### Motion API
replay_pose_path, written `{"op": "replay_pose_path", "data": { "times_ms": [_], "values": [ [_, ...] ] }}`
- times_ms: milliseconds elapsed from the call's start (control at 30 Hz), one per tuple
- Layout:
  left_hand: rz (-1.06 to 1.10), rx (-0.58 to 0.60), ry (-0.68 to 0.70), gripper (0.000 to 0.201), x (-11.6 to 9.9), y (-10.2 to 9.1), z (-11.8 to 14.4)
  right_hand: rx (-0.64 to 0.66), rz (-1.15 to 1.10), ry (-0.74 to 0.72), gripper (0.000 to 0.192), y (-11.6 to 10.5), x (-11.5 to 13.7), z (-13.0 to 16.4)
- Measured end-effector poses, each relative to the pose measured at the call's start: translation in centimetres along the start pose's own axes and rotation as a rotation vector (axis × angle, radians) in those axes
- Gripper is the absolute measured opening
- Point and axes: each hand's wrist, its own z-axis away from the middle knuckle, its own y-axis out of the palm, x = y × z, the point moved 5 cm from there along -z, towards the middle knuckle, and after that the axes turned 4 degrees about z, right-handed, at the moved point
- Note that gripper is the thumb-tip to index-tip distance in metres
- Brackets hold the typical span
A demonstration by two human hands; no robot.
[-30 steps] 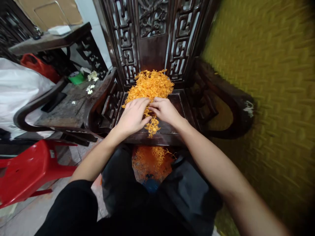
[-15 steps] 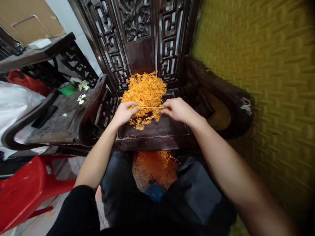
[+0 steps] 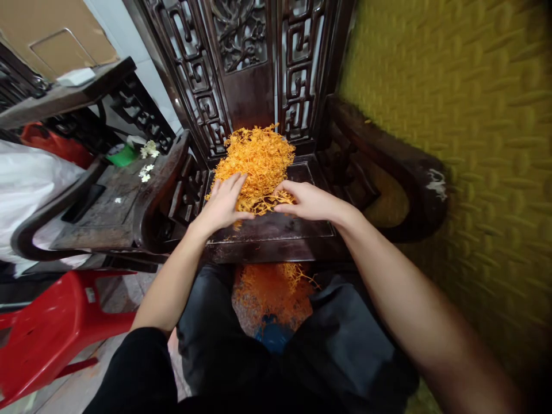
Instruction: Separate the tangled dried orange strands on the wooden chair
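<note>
A yellow textured wall [image 3: 466, 144] is seen filling the right side of the view. A dark carved wooden chair [image 3: 267, 230] is shown at centre, its fretwork back upright and its seat facing the viewer. To its left a second dark wooden seat [image 3: 116, 201] is set, on which small white flowers [image 3: 146, 169] and a green object [image 3: 122, 156] are scattered. A red plastic stool [image 3: 47, 333] is placed at lower left, and a white sack [image 3: 26, 184] lies at the left edge.

On the rear half of the carved chair's seat a heap of orange thread-like strands [image 3: 259, 158] is piled against the backrest; its long axis runs from the backrest toward the seat's front edge. A second mass of the same orange strands [image 3: 269, 290] is seen below the seat's front edge, between the person's knees, in a dark bag [image 3: 345, 339].

The left hand [image 3: 224, 204] is laid palm down on the near left edge of the heap, fingers spread and pointing toward the backrest. The right hand [image 3: 308, 201] is held at the near right edge, fingers curled toward the left hand. The two hands are kept apart, and a small tuft of strands [image 3: 263, 204] is gathered between them; whether it is pinched by the right fingers cannot be told.
</note>
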Motion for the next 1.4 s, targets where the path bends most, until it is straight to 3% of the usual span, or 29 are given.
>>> {"op": "replay_pose_path", "data": {
  "times_ms": [33,100,200,433,600,733,833,967,1100,1400],
  "values": [
    [0.084,-0.028,0.066,0.096,-1.4,0.1,0.1,-0.018,0.005,-0.023,0.037,0.0,0.6,0.0],
    [0.286,-0.056,0.114,0.067,-3.4,0.3,0.1,-0.060,-0.027,-0.047,0.033,-0.2,1.4,-0.1],
    [0.559,-0.050,0.050,0.039,-4.6,0.6,0.1,-0.129,-0.127,-0.038,0.033,-0.6,1.8,-0.1],
    [0.853,0.003,-0.036,0.039,-4.9,1.5,0.1,-0.255,-0.420,0.035,0.028,0.0,2.1,-0.5],
    [0.998,0.027,-0.105,0.039,-4.2,2.9,-0.2,-0.127,-0.706,0.119,0.033,1.9,1.8,-1.4],
    [0.806,0.037,-0.137,0.044,-3.8,2.6,-0.1,-0.197,-0.548,0.149,0.056,1.6,0.4,-1.7],
    [0.631,0.057,-0.086,0.047,-4.2,1.7,0.1,-0.203,-0.500,0.141,0.061,1.3,-0.6,-1.7],
    [0.503,0.065,-0.042,0.047,-4.6,1.3,0.2,-0.021,-0.636,0.112,0.054,1.7,-0.6,-1.5],
    [0.381,0.034,0.010,0.046,-4.7,1.2,0.2,0.214,-0.816,0.177,0.046,2.9,-0.2,-0.9],
    [0.163,0.032,0.232,0.039,-6.0,1.2,0.7,0.322,-0.918,0.088,0.043,3.2,-0.1,-0.7]
  ]
}}
